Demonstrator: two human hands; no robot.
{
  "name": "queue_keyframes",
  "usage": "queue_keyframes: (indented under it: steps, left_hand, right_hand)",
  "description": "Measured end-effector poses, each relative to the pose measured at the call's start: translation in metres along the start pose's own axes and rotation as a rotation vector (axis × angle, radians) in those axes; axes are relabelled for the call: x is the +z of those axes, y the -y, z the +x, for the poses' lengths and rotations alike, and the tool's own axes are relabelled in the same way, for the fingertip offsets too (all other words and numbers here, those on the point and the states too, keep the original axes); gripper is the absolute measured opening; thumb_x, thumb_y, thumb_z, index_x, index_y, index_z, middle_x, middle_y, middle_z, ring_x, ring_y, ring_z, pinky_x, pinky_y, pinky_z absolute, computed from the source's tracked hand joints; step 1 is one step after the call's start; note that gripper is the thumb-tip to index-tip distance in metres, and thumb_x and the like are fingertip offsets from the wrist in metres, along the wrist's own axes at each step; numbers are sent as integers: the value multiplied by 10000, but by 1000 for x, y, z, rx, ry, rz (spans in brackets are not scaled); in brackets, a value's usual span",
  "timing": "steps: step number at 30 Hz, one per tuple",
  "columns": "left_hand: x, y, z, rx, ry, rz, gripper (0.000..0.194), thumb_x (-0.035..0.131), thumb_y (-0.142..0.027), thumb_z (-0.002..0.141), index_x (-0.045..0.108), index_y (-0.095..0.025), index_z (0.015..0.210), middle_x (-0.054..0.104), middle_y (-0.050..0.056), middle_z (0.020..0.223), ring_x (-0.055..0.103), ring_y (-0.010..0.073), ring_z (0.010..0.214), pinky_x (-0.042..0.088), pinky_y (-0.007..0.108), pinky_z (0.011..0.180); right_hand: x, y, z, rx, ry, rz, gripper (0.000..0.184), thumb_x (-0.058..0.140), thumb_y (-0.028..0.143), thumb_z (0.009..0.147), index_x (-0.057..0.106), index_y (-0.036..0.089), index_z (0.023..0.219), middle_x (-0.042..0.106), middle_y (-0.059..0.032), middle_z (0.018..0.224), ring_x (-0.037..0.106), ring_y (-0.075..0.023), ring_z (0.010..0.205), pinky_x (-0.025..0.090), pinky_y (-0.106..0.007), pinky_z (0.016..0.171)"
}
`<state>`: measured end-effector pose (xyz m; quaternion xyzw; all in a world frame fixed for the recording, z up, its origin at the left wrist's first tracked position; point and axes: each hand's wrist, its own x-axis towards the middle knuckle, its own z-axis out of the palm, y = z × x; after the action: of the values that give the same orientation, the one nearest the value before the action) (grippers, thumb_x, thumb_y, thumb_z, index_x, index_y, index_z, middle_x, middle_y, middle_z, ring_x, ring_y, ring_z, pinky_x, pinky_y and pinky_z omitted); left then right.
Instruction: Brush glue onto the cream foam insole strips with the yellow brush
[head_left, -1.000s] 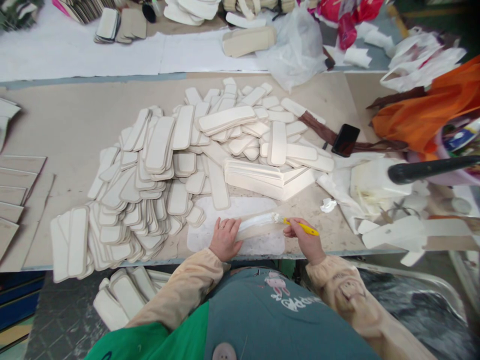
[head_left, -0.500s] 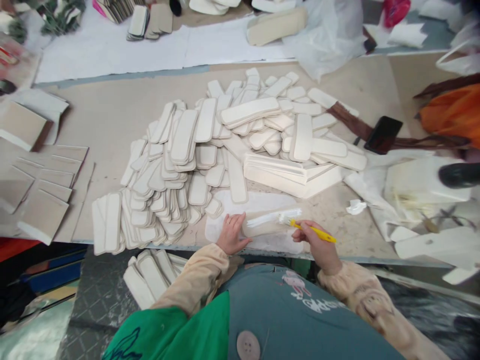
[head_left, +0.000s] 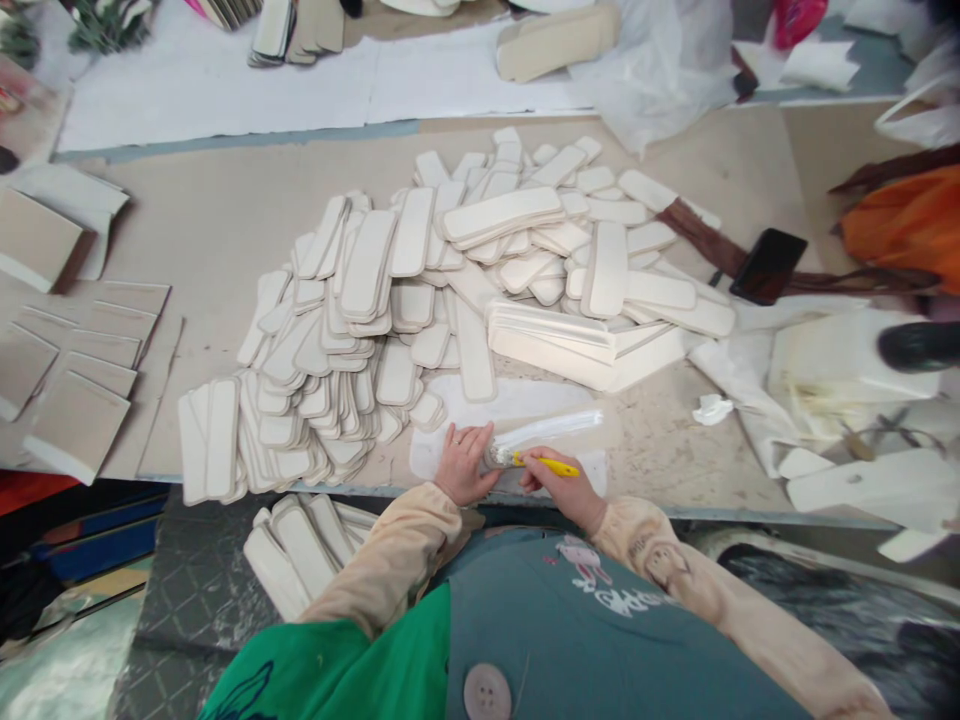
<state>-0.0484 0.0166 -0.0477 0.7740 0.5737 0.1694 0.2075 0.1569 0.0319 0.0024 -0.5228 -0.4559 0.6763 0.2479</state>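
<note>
A pale strip (head_left: pixel 559 438) with a streak of white paste along it lies on a white sheet (head_left: pixel 517 391) at the table's front edge. My left hand (head_left: pixel 463 466) rests on the strip's left end, fingers extended and lying flat. Pinched in my right hand (head_left: pixel 564 488) is a small brush with a yellow handle (head_left: pixel 556 464). Its white-coated bristles touch the strip close to my left thumb. Just behind the sheet sits a stack of folded white pieces (head_left: pixel 551 345).
A large heap of rounded cream pieces (head_left: pixel 367 265) spreads behind and left of my hands. Flat beige panels (head_left: pixel 79 420) lie far left. Rightward are a crumpled white scrap (head_left: pixel 712 409), a black phone (head_left: pixel 769 266) and a whitish container (head_left: pixel 825 365). More strips (head_left: pixel 300 550) sit below the table edge.
My right hand has brought the brush leftward along the strip, from near its right part to beside my left hand. The left hand stays in place on the strip.
</note>
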Motion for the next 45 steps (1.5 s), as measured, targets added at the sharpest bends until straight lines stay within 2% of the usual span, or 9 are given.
queue_keyframes:
  steps: [6,16,23,29,33,35,39,42,45]
  left_hand:
    - [-1,-1,0,-17,23,51,749,548,-422,750,305,-146,1402,537,128,1239,450,283,1161,139,536,1100]
    - [4,-1,0,-15,18,88,764,575,-407,727,315,-151,1398,540,114,1247,450,279,1156,128,532,1107]
    - [4,-2,0,-15,8,94,756,567,-404,733,313,-146,1397,546,124,1233,458,282,1147,134,536,1104]
    - [5,-2,-1,-17,1,90,759,567,-394,730,309,-134,1395,542,134,1230,460,286,1148,137,537,1104]
    - [7,-2,-1,-33,2,77,772,564,-387,725,290,-140,1403,536,134,1240,454,291,1160,139,547,1099]
    - [7,-3,-1,-43,0,68,781,565,-387,721,281,-141,1405,531,134,1248,453,291,1164,138,549,1099]
    - [7,-3,-2,-46,-11,44,803,570,-392,725,247,-127,1411,528,135,1254,448,277,1176,138,533,1108]
    - [7,-3,-3,-47,-16,26,817,567,-406,735,217,-125,1418,532,135,1251,453,273,1173,147,535,1105]
    - [7,-3,-4,-50,-21,14,826,560,-413,743,195,-121,1424,540,139,1240,457,277,1175,156,544,1098]
  right_hand:
    - [-18,0,-5,22,-102,-29,322,560,494,790,627,192,880,643,7,626,613,-140,553,536,-259,578]
    - [-77,4,-17,12,-336,-78,296,585,472,782,628,185,839,661,7,633,620,-123,557,531,-241,589]
    - [-115,6,-22,-19,-488,-117,324,615,493,752,634,186,854,661,-3,632,624,-139,568,553,-272,603]
    - [-129,3,-27,-63,-571,-174,344,619,498,754,631,182,890,661,-9,650,629,-145,574,559,-287,618]
    - [-119,6,-31,-165,-611,-178,316,611,471,776,636,186,909,660,-10,667,627,-146,578,553,-285,617]
    - [-105,10,-30,-184,-572,-120,296,604,454,789,630,188,915,658,-5,665,625,-141,576,547,-275,609]
    - [-63,17,-21,-87,-346,14,301,577,472,800,621,192,900,648,6,640,619,-139,560,540,-269,587]
    - [-32,20,-11,-34,-182,24,300,559,482,802,621,198,878,650,7,639,619,-137,561,532,-260,589]
    - [-9,20,-1,-25,-69,16,291,550,475,804,620,201,870,646,9,632,620,-136,564,528,-252,591]
